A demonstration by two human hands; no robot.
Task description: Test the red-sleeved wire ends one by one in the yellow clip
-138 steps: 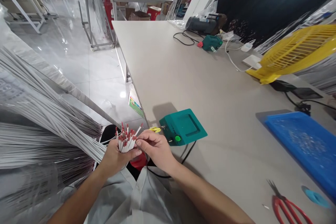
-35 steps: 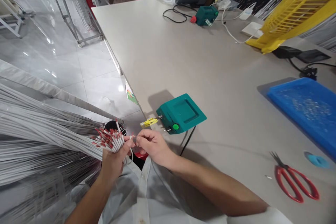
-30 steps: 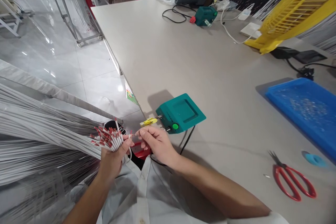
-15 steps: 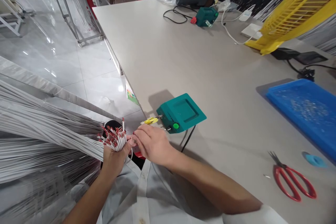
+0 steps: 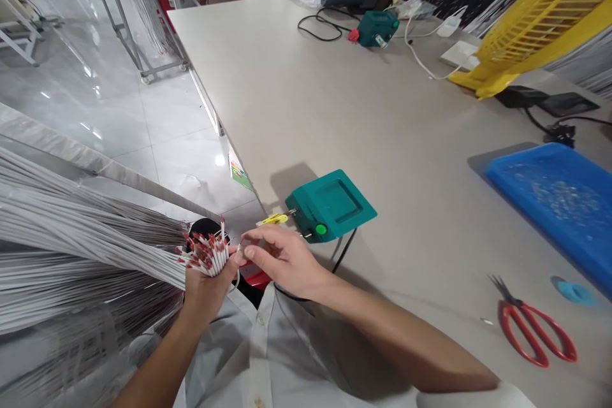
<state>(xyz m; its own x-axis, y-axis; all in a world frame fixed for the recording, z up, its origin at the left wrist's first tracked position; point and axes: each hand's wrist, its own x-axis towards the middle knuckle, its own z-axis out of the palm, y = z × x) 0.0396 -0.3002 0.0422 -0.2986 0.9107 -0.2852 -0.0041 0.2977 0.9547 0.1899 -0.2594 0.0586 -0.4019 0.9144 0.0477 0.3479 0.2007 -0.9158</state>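
My left hand (image 5: 208, 293) is wrapped round a bundle of white wires (image 5: 217, 261) with red tips, held upright at the table's edge. Its thumb presses near one wire that stands apart from the bundle. Close beside that thumb, my right hand (image 5: 291, 261) has its thumb and index finger curved to a pinch at this wire's end; the tip itself is mostly hidden. Just beyond the right hand, a green device (image 5: 332, 204) with a green button sits on the table, a yellow clip-like piece (image 5: 273, 220) at its front.
Long white wires (image 5: 86, 223) hang in bulk at my left. Red-handled scissors (image 5: 530, 325), a blue tape roll (image 5: 574, 292) and a blue tray (image 5: 549, 197) of small clear pieces lie at the right. A yellow fan (image 5: 530, 25) and a second green device (image 5: 377, 29) stand farther back.
My right hand has loosened from a tighter curl, its thumb and index finger now arched apart behind their tips. My left hand and the bundle have barely moved.
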